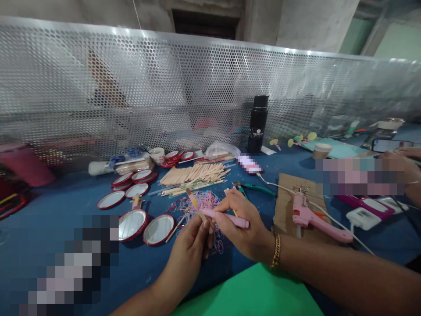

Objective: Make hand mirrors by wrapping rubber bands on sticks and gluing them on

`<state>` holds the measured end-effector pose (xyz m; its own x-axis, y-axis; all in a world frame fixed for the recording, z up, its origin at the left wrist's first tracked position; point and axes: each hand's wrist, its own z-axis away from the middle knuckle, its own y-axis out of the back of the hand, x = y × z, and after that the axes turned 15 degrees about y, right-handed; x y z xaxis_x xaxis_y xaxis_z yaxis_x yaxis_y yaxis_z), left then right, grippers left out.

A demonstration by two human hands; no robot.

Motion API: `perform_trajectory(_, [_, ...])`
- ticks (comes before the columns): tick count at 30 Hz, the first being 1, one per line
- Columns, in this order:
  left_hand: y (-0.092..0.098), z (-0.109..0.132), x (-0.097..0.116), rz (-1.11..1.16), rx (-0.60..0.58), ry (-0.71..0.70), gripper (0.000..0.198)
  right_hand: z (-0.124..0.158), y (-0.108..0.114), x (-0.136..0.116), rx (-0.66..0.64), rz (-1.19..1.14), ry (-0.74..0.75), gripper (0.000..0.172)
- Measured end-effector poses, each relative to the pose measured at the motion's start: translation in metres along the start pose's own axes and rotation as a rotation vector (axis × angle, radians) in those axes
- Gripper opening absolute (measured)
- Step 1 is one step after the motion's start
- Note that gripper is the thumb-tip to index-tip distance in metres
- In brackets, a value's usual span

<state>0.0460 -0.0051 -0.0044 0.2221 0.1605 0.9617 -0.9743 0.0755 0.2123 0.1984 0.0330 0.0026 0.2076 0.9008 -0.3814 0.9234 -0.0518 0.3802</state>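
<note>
Both my hands meet over the middle of the blue table. Between the fingertips of my left hand (192, 239) is a small flat craft stick (193, 198), tilted up, with pink and yellow on it. My right hand (245, 221) is closed around a pink marker (242, 221), its front end at the stick; whether the tip touches is too small to tell. Behind and beneath my hands lies a tangle of pastel rubber bands (204, 202). Beyond it is a pile of plain craft sticks (197, 173).
Red-rimmed round mirrors (159, 229) lie to the left. A pink glue gun (324, 224) rests on cardboard (286, 193) at right, near green-handled pliers (259, 188). Green sheet (250, 294) in front. A black bottle (258, 125) stands by the perforated metal panel (158, 87). Another person's hand (406, 169) is far right.
</note>
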Motion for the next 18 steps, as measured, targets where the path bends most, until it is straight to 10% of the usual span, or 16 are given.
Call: perform_trajectory(18, [0.0006, 0.0003, -0.0010, 0.017, 0.010, 0.026, 0.038, -0.0007, -0.0005, -0.0001, -0.001, 0.016, -0.028, 0.010])
